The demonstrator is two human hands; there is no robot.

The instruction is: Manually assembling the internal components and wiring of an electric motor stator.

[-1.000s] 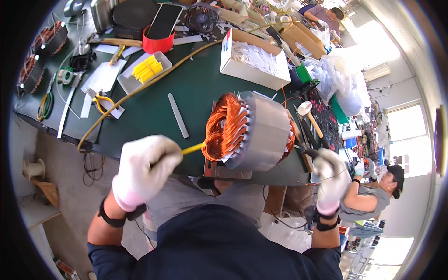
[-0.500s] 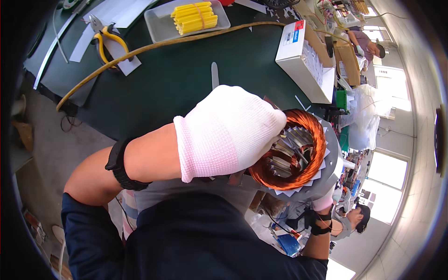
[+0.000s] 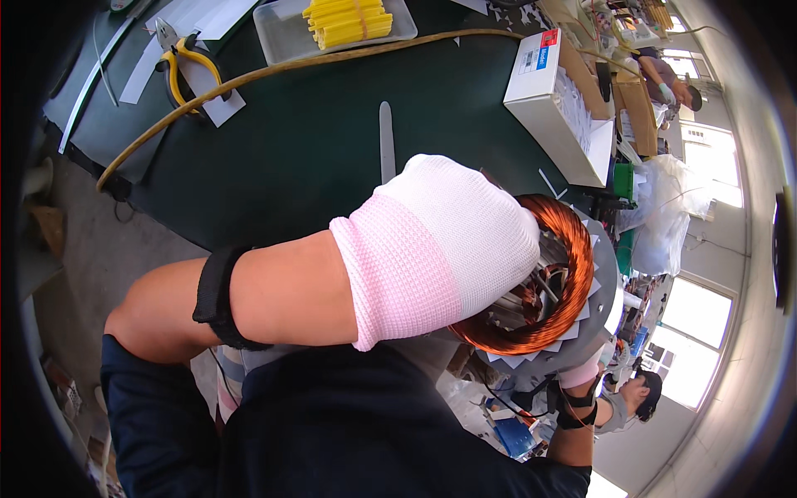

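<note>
My left hand (image 3: 465, 241), in a white knitted glove with a pink cuff, reaches over a motor stator (image 3: 610, 274). Its fingers curl down at the inner side of the copper winding (image 3: 573, 282); the fingertips and anything between them are hidden. White paper insulation tabs (image 3: 584, 311) stick out around the winding. Of my right hand (image 3: 584, 369), only the pink glove cuff shows at the stator's lower right edge, its fingers out of sight behind the grey metal body. A flat grey strip with a rounded end (image 3: 387, 137) lies just beyond my left hand, partly covered by it.
On the dark green table (image 3: 290, 141) lie yellow-handled pliers (image 3: 187, 70), a tan cable (image 3: 249, 76) and a tray (image 3: 405, 29) of bundled yellow strips (image 3: 349, 21). An open white box (image 3: 548, 112) holds white pieces. Two other people (image 3: 635, 394) are at the right.
My left hand has shifted right and slightly down, turning so its back covers more of the stator's opening. The stator sits slightly further right in view. The whole view has shifted a little.
</note>
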